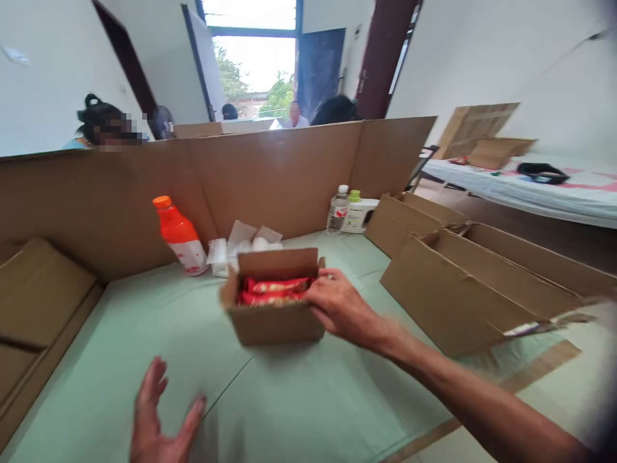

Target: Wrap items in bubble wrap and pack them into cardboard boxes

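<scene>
A small open cardboard box stands on the pale green table cover, its back flap raised. Several red packets with shiny wrapping lie inside. My right hand grips the box at its right end, fingers over the rim and thumb low on the outside. Apart from the box, at the lower left, my left hand hangs with thumb and fingers spread and nothing between them. The box's left edge is slightly blurred.
Behind the box stand an orange-capped bottle, white wrapped items, a clear bottle and a white container. Cardboard boxes flank the right, another box the left. A tall cardboard screen closes the back; people sit beyond.
</scene>
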`<action>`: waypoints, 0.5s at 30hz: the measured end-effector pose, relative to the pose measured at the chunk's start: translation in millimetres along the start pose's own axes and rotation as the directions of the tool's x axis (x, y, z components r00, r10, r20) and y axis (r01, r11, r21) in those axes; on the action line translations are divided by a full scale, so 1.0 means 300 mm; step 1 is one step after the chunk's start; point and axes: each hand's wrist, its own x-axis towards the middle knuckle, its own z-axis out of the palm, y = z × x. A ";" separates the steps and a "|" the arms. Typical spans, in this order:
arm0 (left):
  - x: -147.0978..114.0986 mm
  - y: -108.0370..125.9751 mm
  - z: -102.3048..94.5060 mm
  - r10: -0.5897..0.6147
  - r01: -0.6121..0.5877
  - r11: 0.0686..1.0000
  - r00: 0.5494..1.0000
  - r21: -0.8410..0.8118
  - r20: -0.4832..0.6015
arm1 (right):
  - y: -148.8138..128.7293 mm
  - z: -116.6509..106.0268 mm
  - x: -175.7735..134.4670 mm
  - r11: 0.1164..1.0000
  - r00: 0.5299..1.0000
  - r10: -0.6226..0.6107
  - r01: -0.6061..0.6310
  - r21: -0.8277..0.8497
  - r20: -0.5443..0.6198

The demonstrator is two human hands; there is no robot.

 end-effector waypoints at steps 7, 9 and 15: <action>-0.089 -0.066 -0.075 -0.209 0.221 0.967 0.973 -0.130 0.095 | -0.206 0.025 -0.137 0.972 0.957 -0.045 0.107 0.208 -0.285; -0.135 -0.114 -0.085 -0.264 0.273 0.956 0.961 -0.106 0.087 | -0.189 0.084 -0.186 0.952 0.972 0.134 -0.072 0.298 -0.195; -0.184 -0.247 -0.023 -0.202 0.191 0.978 0.971 0.088 0.132 | -0.226 0.353 -0.219 0.787 0.914 0.331 -0.405 0.465 0.235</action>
